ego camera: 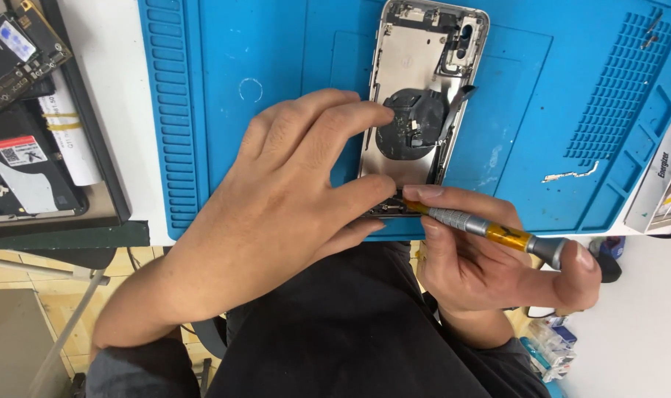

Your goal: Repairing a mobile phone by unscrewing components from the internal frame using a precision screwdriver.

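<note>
While I lean over the bench, the blue work mat (276,44) takes up most of what I see, spread across the white table (107,66) with ridged slots down its left and right sides. On it lies the opened phone shell (416,66), silver-framed, back side down, its near end pointing at me and a round black coil (413,118) sitting in its middle. To the left, off the mat, a dark tray (92,147) holds circuit boards and flat phone parts. My left hand (276,199) rests across the shell's near end, fingers loosely spread, the forefinger laid on the left edge by the coil and the thumb pressed at the bottom corner. My right hand (483,258) pinches a small screwdriver (490,230) with a grey and orange handle between thumb and fingers, one fingertip capping its end; the tip meets the shell's bottom edge just beside my left thumb. A small white scrap (567,175) lies on the mat to the right.
</note>
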